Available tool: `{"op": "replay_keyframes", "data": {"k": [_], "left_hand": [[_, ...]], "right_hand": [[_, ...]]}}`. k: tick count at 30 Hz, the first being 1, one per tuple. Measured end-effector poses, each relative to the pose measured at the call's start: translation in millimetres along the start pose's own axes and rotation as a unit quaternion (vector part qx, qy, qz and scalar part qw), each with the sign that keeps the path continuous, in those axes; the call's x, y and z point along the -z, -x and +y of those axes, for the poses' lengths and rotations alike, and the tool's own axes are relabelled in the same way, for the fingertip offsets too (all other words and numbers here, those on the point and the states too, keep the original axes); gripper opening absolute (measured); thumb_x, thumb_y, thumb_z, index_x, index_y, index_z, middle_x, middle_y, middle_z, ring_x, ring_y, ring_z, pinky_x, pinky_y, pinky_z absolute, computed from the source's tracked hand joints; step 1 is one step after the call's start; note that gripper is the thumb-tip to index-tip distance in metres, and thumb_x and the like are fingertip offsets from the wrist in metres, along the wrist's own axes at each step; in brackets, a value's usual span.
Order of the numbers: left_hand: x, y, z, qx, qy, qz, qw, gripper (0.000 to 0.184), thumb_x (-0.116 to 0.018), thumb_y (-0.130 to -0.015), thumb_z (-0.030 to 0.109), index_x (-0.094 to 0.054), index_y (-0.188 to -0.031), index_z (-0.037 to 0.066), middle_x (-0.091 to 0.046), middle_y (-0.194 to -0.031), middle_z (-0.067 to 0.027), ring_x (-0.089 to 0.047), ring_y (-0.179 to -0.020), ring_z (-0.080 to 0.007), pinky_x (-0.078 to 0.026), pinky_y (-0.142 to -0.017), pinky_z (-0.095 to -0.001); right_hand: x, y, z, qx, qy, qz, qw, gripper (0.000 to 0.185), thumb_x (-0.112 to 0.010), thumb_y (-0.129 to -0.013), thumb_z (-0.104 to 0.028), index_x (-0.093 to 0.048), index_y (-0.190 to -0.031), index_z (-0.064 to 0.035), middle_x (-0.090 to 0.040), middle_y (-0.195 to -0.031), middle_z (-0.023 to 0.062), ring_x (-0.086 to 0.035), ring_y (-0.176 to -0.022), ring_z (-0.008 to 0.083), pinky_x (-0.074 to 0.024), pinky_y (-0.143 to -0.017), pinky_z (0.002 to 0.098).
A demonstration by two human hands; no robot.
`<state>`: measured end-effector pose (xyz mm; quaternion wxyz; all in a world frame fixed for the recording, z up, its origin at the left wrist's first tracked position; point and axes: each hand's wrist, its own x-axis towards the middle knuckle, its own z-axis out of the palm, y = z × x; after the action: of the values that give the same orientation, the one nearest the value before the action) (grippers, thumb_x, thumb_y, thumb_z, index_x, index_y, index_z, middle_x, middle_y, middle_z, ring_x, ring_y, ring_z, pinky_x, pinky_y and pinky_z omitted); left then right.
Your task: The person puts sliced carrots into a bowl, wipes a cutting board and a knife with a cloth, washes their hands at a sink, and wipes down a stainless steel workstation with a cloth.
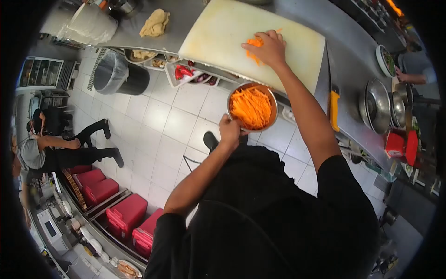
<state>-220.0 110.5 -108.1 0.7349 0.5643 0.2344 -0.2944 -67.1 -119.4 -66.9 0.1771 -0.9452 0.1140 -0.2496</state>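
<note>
My left hand [230, 132] grips the rim of a metal bowl [274, 114] held in front of the counter edge, above the floor. Orange carrot strips [251, 108] fill the bowl. Over the white cutting board [218, 32], my right hand [270, 48] curls around a small bunch of shredded carrot [254, 43]. Some strands stick out between and below the fingers and touch the board. A knife with a yellow handle [334, 110] lies to the right of the board.
Metal bowls [371, 104] and a red container [395, 143] stand on the right counter, near another person's hand [403, 76]. A lump of dough [155, 23] rests left of the board. Below are vegetable trays [174, 76] and a bin [132, 79]. Another person [60, 158] stands at left.
</note>
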Motion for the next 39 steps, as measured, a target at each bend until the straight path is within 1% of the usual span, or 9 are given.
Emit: {"op": "replay_keyframes", "data": {"k": [4,12,17,19,22,24,27,34,39], "left_hand": [[-2,0,5,0.005,-0.010,-0.004,1.000,0.022,-0.047,-0.080,-0.008,-0.045,-0.100,-0.001,-0.064,-0.100,-0.0205,-0.071,-0.077,-0.0305,-0.062,-0.053,-0.0348],[-2,-7,6,0.006,-0.005,-0.021,1.000,0.021,-0.049,-0.079,-0.007,-0.041,-0.098,0.001,-0.062,-0.098,-0.0198,-0.069,-0.081,-0.0314,-0.062,-0.057,-0.0382],[5,-8,1,-0.007,-0.037,-0.017,0.999,0.020,-0.050,-0.079,-0.007,-0.044,-0.097,0.000,-0.062,-0.099,-0.0197,-0.069,-0.081,-0.0313,-0.062,-0.055,-0.0387],[4,-1,11,0.013,-0.027,-0.028,0.999,0.025,-0.051,-0.079,-0.009,-0.041,-0.100,0.000,-0.061,-0.105,-0.0239,-0.068,-0.091,-0.0391,-0.064,-0.065,-0.0455],[1,5,21,0.007,-0.033,-0.037,0.999,0.023,-0.050,-0.081,-0.010,-0.041,-0.100,0.000,-0.061,-0.107,-0.0255,-0.068,-0.091,-0.0395,-0.064,-0.067,-0.0460],[5,4,14,0.006,-0.037,-0.024,0.999,0.022,-0.049,-0.082,-0.010,-0.041,-0.101,-0.002,-0.060,-0.108,-0.0268,-0.068,-0.092,-0.0395,-0.064,-0.069,-0.0465],[9,-4,12,0.015,-0.024,-0.024,0.999,0.021,-0.049,-0.082,-0.010,-0.042,-0.101,-0.003,-0.060,-0.108,-0.0274,-0.068,-0.093,-0.0400,-0.064,-0.069,-0.0466],[13,-11,17,0.002,-0.014,-0.015,1.000,0.021,-0.049,-0.081,-0.009,-0.042,-0.100,-0.004,-0.061,-0.107,-0.0271,-0.069,-0.090,-0.0410,-0.064,-0.068,-0.0475],[13,-11,20,0.009,-0.020,-0.004,1.000,0.022,-0.048,-0.080,-0.010,-0.043,-0.100,-0.004,-0.060,-0.107,-0.0262,-0.069,-0.087,-0.0407,-0.065,-0.065,-0.0454]], "right_hand": [[-12,6,6,0.034,-0.012,-0.027,0.999,0.038,-0.069,-0.081,-0.044,-0.072,-0.106,-0.0163,-0.062,-0.105,0.0073,-0.055,-0.102,0.0281,-0.0431,-0.093,0.0405],[15,62,-4,0.101,-0.122,-0.106,0.982,0.019,-0.069,-0.076,-0.020,-0.069,-0.092,-0.0093,-0.060,-0.101,0.0112,-0.053,-0.100,0.0331,-0.0439,-0.090,0.0422],[57,120,-40,0.102,-0.177,-0.170,0.964,0.029,-0.068,-0.076,-0.018,-0.070,-0.102,-0.0054,-0.062,-0.104,0.0122,-0.054,-0.103,0.0325,-0.0439,-0.095,0.0402],[69,112,-45,0.071,-0.242,-0.169,0.953,0.020,-0.066,-0.079,-0.016,-0.069,-0.095,-0.0043,-0.062,-0.094,0.0125,-0.057,-0.095,0.0320,-0.0474,-0.087,0.0401],[61,50,-18,-0.026,-0.175,-0.104,0.979,0.022,-0.052,-0.089,-0.014,-0.060,-0.073,-0.0022,-0.059,-0.079,0.0221,-0.058,-0.078,0.0403,-0.0457,-0.074,0.0505],[33,-7,27,0.014,-0.065,-0.087,0.994,0.025,-0.054,-0.090,-0.020,-0.063,-0.078,-0.0005,-0.062,-0.085,0.0241,-0.059,-0.081,0.0424,-0.0466,-0.075,0.0519],[8,-44,65,0.086,-0.049,0.086,0.991,0.021,-0.058,-0.087,-0.019,-0.064,-0.080,-0.0007,-0.062,-0.091,0.0214,-0.058,-0.089,0.0393,-0.0456,-0.083,0.0475],[25,62,12,0.093,-0.095,-0.073,0.988,0.008,-0.060,-0.085,-0.010,-0.063,-0.082,-0.0023,-0.056,-0.087,0.0171,-0.053,-0.087,0.0377,-0.0433,-0.080,0.0456],[57,116,-39,0.037,-0.274,-0.149,0.949,0.005,-0.064,-0.083,-0.006,-0.065,-0.082,-0.0015,-0.063,-0.087,0.0158,-0.061,-0.083,0.0330,-0.0487,-0.075,0.0401]]}}
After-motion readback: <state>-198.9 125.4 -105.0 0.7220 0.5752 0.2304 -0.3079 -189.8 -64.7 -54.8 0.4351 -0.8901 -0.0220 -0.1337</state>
